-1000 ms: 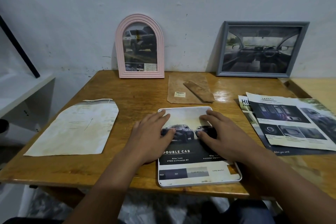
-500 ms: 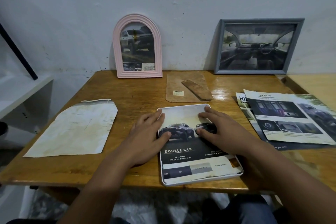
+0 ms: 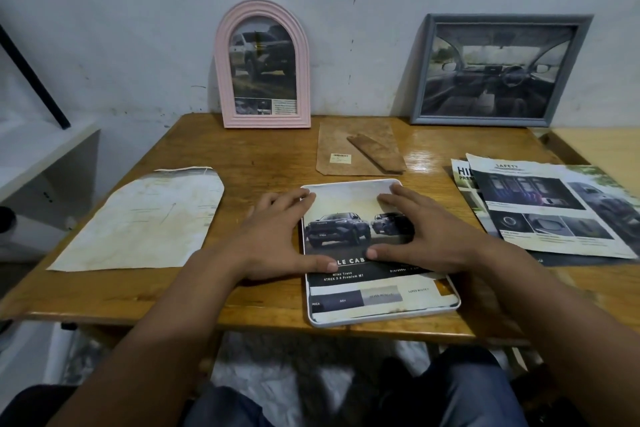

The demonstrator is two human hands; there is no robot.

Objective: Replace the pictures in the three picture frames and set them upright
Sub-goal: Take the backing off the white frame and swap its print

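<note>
Hands flat on the white frame, lower centre.
I see left hand and right hand with fingers spread, pressing the picture; frame overhangs the bench edge.

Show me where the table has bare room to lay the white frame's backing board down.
Bare wood lies between the pale sheet and brown backing board, before the pink frame. The right side is crowded with brochures; the white frame and both hands fill the front middle.

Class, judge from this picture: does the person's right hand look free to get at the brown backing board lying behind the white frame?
Probably yes. The brown backing board lies flat just beyond the white frame on which the right hand presses, and only bare table lies between them.
</note>
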